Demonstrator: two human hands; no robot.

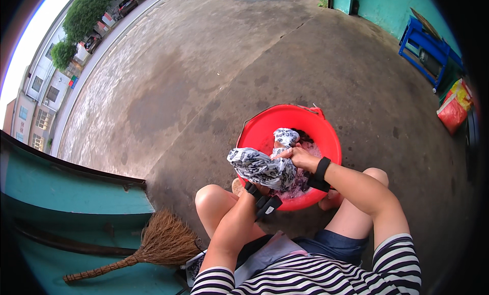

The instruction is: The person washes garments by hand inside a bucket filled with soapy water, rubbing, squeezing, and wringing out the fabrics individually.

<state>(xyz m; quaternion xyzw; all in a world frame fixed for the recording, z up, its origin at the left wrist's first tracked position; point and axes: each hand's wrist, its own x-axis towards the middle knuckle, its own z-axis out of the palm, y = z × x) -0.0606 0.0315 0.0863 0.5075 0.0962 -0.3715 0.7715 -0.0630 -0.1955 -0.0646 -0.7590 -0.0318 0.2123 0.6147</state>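
Note:
A bunched white cloth (263,168) with a dark printed pattern is held above a red plastic bucket (254,132). My right hand (301,157) grips its twisted middle, and the cloth's far end (286,136) hangs toward the bucket's inside. Under the nearer, bulging end is my left hand (263,189), mostly covered by the fabric, so its fingers are hidden. Inside the bucket, pinkish suds (296,190) and dark, wet fabric show. The bucket stands on the concrete between my bent knees.
Beside my left knee, a straw broom (164,241) leans near a teal metal panel (76,195). A wire handle rests along the bucket's rim. At the right are a blue metal frame (424,47) and a red-and-yellow sack (454,106). Damp patches mark the concrete floor (214,66).

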